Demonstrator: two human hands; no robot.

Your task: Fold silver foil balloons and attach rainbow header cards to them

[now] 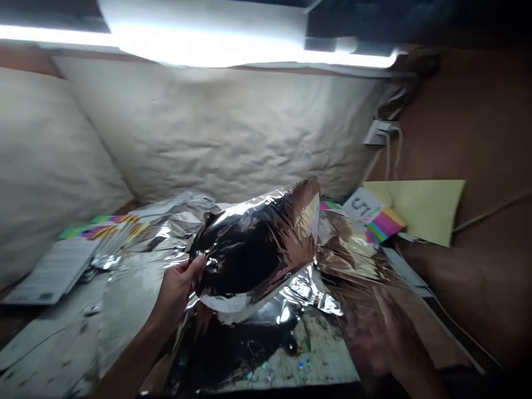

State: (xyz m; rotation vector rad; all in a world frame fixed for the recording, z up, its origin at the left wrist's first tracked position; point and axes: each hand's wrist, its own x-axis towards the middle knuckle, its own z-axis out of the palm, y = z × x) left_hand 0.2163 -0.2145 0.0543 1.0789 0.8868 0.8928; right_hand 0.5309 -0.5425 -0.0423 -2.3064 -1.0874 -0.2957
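A shiny, mirror-like sheet of metallic film [253, 244] is raised over the middle of the worktable. My left hand [178, 288] pinches its near left edge between thumb and fingers, and the sheet bulges away to the right, creased and reflecting dark shapes. At the right, my right hand [397, 332] has its fingers stretched out, close over more film [353, 249] spread on the table; whether it touches is hard to tell. It is dim and slightly blurred. Crumpled film [145, 249] also lies to the left.
Printed cards with rainbow edges [33, 266] are stacked at the left. Another rainbow card [374, 213] and a yellow sheet [432, 210] lean at the right below a wall socket [379, 133] with cables. Small colourful bits [303, 364] dot the worn tabletop [320, 354]. A tube light [208, 47] hangs overhead.
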